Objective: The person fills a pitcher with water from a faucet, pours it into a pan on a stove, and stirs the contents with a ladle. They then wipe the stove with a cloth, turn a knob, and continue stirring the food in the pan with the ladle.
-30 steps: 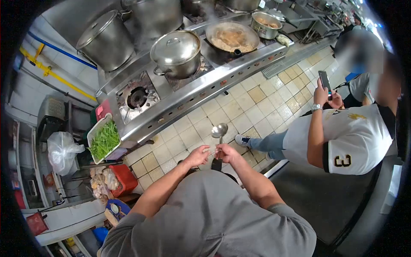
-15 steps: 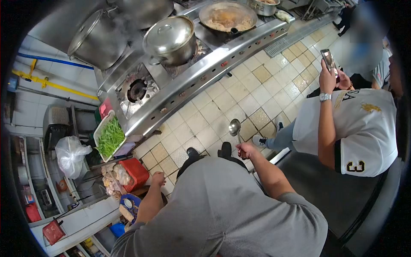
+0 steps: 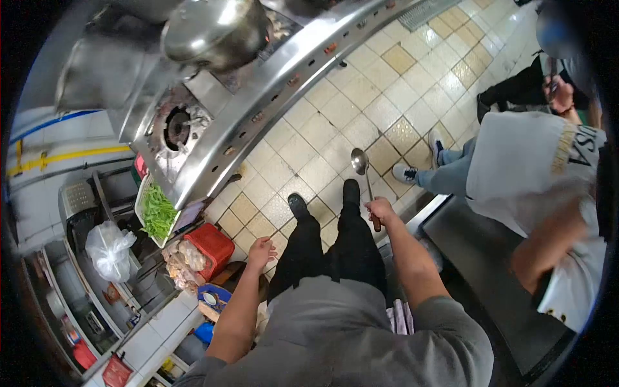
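Note:
My right hand (image 3: 380, 210) grips the handle of a steel ladle (image 3: 360, 161), its bowl raised over the tiled floor. My left hand (image 3: 262, 251) hangs low beside my left leg with fingers apart, holding nothing, above a red basket (image 3: 211, 242) of pale food. My black trousers and shoes (image 3: 329, 232) fill the space between the hands.
A steel stove (image 3: 258, 97) with an unlit burner (image 3: 175, 128) and a lidded pot (image 3: 213, 29) runs along the upper left. A tray of green beans (image 3: 156, 211) and a white plastic bag (image 3: 109, 250) sit at left. A person in a white jersey (image 3: 548, 187) stands close on the right by a steel counter (image 3: 490, 271).
My left hand left the ladle and dropped beside my leg. The view tilted down, so the stove moved up. The person on the right lowered an arm and leaned closer.

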`<state>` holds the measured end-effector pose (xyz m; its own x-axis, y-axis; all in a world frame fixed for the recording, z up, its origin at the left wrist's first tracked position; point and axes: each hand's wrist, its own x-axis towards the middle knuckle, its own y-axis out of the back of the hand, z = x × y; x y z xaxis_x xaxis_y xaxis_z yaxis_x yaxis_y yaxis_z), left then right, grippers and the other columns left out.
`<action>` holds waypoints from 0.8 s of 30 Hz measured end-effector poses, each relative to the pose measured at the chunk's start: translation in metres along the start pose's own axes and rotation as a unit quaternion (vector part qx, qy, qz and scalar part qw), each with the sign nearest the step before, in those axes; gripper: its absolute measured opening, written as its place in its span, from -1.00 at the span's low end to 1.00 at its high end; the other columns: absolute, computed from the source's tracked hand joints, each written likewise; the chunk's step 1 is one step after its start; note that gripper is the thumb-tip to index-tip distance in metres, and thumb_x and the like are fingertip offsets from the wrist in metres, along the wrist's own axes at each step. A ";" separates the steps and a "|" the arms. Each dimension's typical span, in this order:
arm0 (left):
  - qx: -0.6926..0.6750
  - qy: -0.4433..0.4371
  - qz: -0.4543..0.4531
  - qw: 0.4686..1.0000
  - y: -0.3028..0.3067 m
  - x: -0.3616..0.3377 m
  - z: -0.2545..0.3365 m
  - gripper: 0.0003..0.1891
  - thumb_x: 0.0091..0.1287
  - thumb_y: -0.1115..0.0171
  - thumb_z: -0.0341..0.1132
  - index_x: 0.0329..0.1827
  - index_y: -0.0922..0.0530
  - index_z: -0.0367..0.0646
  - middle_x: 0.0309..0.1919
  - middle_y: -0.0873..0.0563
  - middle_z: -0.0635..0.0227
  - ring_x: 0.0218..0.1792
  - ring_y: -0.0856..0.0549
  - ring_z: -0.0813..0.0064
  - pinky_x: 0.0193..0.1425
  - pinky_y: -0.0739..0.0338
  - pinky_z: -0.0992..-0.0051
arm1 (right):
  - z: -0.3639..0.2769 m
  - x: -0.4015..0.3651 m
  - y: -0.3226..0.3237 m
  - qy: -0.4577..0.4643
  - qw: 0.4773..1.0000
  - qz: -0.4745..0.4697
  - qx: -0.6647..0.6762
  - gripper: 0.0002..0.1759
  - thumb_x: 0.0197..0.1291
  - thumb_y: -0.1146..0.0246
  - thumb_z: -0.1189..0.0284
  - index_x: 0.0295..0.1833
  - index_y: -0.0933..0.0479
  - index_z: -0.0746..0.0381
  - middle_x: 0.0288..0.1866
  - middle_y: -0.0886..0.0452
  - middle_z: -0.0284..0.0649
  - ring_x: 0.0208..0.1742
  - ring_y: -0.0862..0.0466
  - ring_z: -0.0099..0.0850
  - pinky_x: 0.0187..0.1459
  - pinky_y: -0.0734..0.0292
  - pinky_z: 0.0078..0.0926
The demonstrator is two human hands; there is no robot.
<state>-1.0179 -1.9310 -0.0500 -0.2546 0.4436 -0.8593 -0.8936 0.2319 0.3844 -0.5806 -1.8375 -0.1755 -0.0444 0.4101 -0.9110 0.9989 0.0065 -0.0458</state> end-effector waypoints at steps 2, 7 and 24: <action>-0.140 0.054 -0.015 0.989 -0.004 0.017 -0.005 -0.59 0.44 -0.16 -0.18 0.26 -0.46 -0.19 -0.32 -0.67 0.29 -0.35 -0.71 0.51 -0.37 -0.57 0.52 | 0.006 0.012 -0.007 -0.041 0.999 0.019 0.020 -0.87 0.16 -0.30 0.52 -0.28 -0.49 0.32 -0.57 -0.51 -0.23 -0.67 -0.51 -0.40 -0.63 -0.48 -0.36; -0.022 0.130 -0.017 0.991 -0.026 0.081 -0.012 -0.54 0.41 -0.18 -0.09 0.25 -0.44 -0.19 -0.21 -0.66 0.29 -0.37 -0.68 0.47 -0.32 -0.58 0.43 | 0.029 0.051 -0.018 -0.050 0.991 0.028 0.122 -0.88 0.20 -0.28 0.51 -0.25 -0.46 0.29 -0.50 -0.49 -0.30 -0.63 -0.50 -0.49 -0.61 -0.53 -0.40; -0.389 -0.191 -0.080 0.898 -0.056 0.199 0.430 -0.15 0.38 -0.27 -0.01 0.52 -0.02 -0.28 0.43 -0.23 -0.11 0.38 -0.36 -0.01 0.40 -0.37 0.01 | 0.037 0.038 -0.008 -0.009 0.990 0.035 0.136 -0.79 0.21 -0.29 0.48 -0.10 -0.45 0.32 -0.52 -0.45 -0.33 -0.67 -0.46 -0.52 -0.63 -0.48 -0.47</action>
<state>-0.8592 -1.4833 -0.0973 -0.0870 0.7572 -0.6473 -0.9331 -0.2895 -0.2133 -0.5904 -1.8555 -0.2254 0.0216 0.3851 -0.9226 0.9590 -0.2689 -0.0898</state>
